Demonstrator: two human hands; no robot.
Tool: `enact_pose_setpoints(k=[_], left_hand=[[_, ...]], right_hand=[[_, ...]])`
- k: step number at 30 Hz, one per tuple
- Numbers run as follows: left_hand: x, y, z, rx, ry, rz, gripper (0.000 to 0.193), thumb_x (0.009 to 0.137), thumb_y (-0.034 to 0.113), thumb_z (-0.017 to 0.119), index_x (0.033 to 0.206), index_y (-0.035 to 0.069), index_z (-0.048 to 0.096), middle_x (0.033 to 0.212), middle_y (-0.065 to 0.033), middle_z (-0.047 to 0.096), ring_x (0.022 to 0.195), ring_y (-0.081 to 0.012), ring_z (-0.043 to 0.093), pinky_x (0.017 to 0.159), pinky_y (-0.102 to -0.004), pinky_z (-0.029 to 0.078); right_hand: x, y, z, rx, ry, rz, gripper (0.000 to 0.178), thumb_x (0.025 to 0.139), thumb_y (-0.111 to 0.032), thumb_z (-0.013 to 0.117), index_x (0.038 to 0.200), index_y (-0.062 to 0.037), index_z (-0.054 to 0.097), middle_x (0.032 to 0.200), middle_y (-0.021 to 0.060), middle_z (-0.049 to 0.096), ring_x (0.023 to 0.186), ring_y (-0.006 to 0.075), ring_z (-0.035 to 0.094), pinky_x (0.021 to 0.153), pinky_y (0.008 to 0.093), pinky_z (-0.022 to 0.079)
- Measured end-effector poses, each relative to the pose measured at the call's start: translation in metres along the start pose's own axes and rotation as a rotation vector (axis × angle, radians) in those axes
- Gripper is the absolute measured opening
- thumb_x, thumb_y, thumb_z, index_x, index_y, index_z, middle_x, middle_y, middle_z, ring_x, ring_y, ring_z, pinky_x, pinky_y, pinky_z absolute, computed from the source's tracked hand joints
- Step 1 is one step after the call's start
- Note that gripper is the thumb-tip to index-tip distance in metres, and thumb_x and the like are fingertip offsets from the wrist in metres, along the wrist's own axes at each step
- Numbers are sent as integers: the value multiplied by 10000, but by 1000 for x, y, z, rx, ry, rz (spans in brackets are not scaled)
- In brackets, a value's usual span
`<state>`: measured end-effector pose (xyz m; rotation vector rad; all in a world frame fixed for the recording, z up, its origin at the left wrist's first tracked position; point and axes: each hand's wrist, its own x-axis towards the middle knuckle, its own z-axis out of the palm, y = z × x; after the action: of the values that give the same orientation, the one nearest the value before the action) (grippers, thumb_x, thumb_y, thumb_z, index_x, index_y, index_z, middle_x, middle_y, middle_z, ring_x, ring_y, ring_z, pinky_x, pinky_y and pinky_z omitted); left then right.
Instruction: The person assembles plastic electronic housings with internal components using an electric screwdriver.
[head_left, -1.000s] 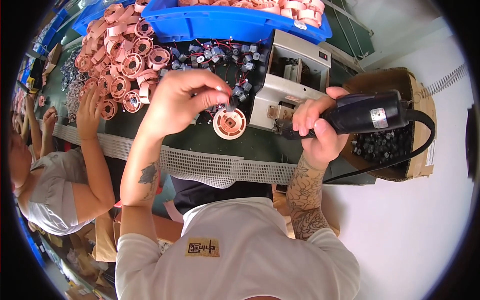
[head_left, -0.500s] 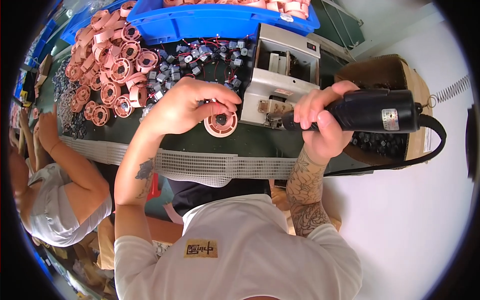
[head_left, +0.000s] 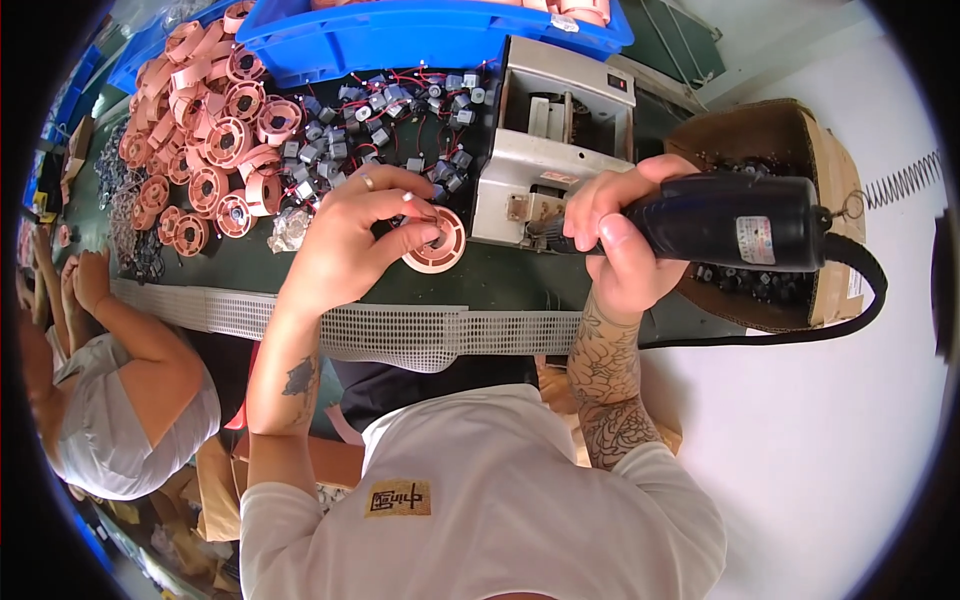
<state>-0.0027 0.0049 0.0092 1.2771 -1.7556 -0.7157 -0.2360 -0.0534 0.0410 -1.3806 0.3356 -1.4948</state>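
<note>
In my right hand (head_left: 630, 235) is a black electric screwdriver (head_left: 735, 222), its fingers wrapped round the body. The screwdriver lies nearly level, and its front end is at the outlet of a beige metal box machine (head_left: 555, 140), which looks like a screw feeder. My left hand (head_left: 365, 235) is at a pink round plastic housing (head_left: 440, 262) on the dark green bench. Thumb and fingers come together in a pinch over the housing's dark centre. Whatever small thing is between the fingertips cannot be made out.
Left stands a heap of pink housings (head_left: 215, 140); beside it lie several small grey motors (head_left: 330, 140) with red wires. A blue crate (head_left: 430, 45) is behind, a cardboard box (head_left: 845, 230) at right. White mesh (head_left: 400, 335) lines the bench edge. Another person (head_left: 130, 400) works at left.
My left hand has shifted a little left and nearer over the housing, its index finger straighter. My right hand with the screwdriver stays at the machine's outlet. The whole view has moved slightly.
</note>
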Motion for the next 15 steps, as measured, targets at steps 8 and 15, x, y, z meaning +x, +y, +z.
enact_pose_setpoints(k=[8,15], left_hand=[[17,2,-3,117,-137,133,129,757,40,709,855,16,629,980,-115,638,898,-291,610,747,-360,497],[1,14,8,192,-12,81,134,764,69,672,841,13,577,839,-114,587,839,-322,583,702,-398,473]], right_hand=[[-3,-3,0,-27,-130,56,501,769,-24,567,1231,9,378,626,79,486,509,161,474,460,319,426],[6,-7,17,205,-176,23,584,739,11,600,1272,33,360,678,81,524,529,161,506,480,300,440]])
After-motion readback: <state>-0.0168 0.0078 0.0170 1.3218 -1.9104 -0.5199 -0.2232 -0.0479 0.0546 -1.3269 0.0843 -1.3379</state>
